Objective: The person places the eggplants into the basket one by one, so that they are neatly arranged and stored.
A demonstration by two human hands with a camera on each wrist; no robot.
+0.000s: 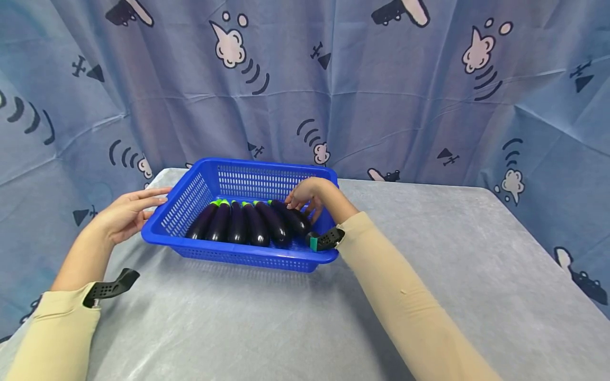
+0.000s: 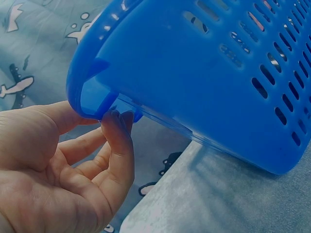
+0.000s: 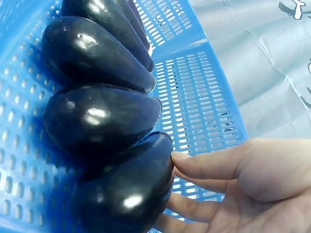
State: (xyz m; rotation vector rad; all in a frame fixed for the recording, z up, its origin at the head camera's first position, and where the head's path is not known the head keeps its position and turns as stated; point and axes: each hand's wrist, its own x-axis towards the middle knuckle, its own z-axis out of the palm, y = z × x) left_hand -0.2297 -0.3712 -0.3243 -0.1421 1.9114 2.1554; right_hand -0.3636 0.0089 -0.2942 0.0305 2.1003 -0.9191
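Observation:
A blue slotted plastic basket [image 1: 248, 248] holds several dark purple eggplants [image 1: 257, 225] lying side by side, green caps toward the far side. At the basket's left end, my left hand [image 1: 127, 214] grips the rim; in the left wrist view its thumb and fingertips meet at the rim's lower edge [image 2: 87, 109]. My right hand [image 1: 310, 197] reaches inside the basket at the right end and holds the rightmost eggplant [image 3: 131, 194]. The thumb lies on that eggplant's narrow end in the right wrist view, with the other fingers partly hidden along its side.
The basket stands on a table with a grey-white cover [image 1: 429, 275], near its back edge. Behind and beside the table hangs a blue patterned curtain [image 1: 371, 106]. A black strap [image 1: 329, 239] on the right wrist overlaps the basket's front right corner.

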